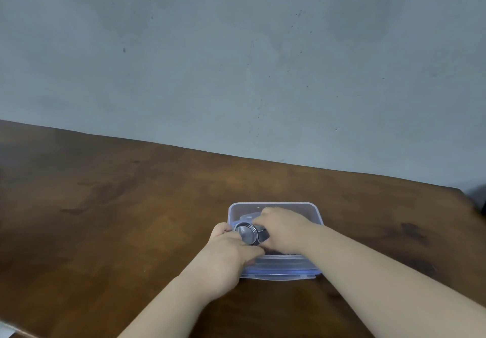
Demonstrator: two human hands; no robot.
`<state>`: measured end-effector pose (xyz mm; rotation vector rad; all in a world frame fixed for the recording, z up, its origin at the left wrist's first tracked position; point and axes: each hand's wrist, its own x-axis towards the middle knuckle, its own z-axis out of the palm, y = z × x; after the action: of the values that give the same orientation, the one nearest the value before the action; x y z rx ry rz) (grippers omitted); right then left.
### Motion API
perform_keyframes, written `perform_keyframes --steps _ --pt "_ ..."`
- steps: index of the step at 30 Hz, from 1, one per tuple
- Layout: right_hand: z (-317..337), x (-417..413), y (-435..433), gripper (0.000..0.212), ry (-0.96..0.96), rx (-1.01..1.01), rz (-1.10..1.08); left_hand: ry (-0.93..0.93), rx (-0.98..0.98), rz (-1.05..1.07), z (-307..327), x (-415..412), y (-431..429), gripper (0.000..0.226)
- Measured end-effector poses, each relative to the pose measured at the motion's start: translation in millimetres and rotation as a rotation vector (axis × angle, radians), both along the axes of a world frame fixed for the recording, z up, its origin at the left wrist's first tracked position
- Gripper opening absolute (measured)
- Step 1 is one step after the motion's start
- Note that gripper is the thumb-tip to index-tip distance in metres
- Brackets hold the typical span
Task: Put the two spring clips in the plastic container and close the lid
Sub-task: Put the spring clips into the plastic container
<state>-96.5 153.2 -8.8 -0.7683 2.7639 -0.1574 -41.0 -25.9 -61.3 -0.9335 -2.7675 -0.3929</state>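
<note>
A clear plastic container [273, 204] with a blue rim stands on the brown wooden table, right of centre and near me. Both hands meet above its left half. Between them is a spring clip [249, 233] with a silvery round metal end and a black part. My right hand [285, 229] reaches over the container and grips the clip's black side. My left hand [228, 252] closes on the silvery end from the left, its fingers curled under it. A dark bluish shape [247, 216] lies inside the container behind the clip; I cannot tell what it is. Blue latch edges [281, 272] show along the front.
The wooden table [105, 219] runs wide to the left and ends at a grey wall [236, 61] behind. Its right corner [462, 193] is close to the container. A pale object [5, 331] peeks in at the bottom left corner.
</note>
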Motion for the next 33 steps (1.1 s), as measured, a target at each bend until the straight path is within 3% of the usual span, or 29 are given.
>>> perform_keyframes --steps 1,4,10,12,16,18,20,24,26,31,33 --pt "3.1 2.5 4.8 0.012 -0.022 -0.032 0.006 0.006 0.006 0.006 -1.7 -0.7 -0.4 0.022" --pt "20.7 10.5 31.7 0.04 0.018 -0.149 -0.027 0.042 0.009 0.015 -2.4 -1.9 -1.1 0.029" --pt "39.9 47.3 122.8 0.029 0.181 -0.574 -0.29 0.044 0.074 -0.053 -6.0 -7.7 1.0 0.026" --pt "38.8 62.8 147.9 0.04 0.145 -0.523 -0.355 0.034 0.151 -0.066 -4.2 -7.9 4.3 0.022" --pt "13.9 84.1 172.6 0.092 -0.068 -0.161 -0.357 0.058 0.204 -0.059 -5.0 -11.2 7.4 0.017" --pt "-3.6 89.9 174.0 0.102 -0.094 -0.07 -0.364 0.028 0.205 -0.055 -4.3 -13.3 7.3 0.018" --pt "-16.4 90.5 173.9 0.096 -0.068 -0.014 -0.343 0.017 0.178 -0.053 -3.5 -14.9 7.6 0.021" --pt "-29.2 89.9 178.5 0.049 0.009 -0.071 -0.334 -0.003 0.137 -0.046 0.8 -14.1 9.1 0.02" --pt "-35.2 92.2 184.5 0.037 0.006 -0.131 -0.335 -0.014 0.137 -0.043 2.3 -13.0 8.8 0.021" --pt "-25.6 102.0 196.5 0.03 -0.072 -0.471 -0.404 -0.051 0.154 -0.027 -0.1 -13.9 8.8 0.024" --pt "-4.1 96.6 188.9 0.034 -0.003 -0.636 -0.402 -0.04 0.121 -0.026 2.4 -12.5 11.1 0.026"
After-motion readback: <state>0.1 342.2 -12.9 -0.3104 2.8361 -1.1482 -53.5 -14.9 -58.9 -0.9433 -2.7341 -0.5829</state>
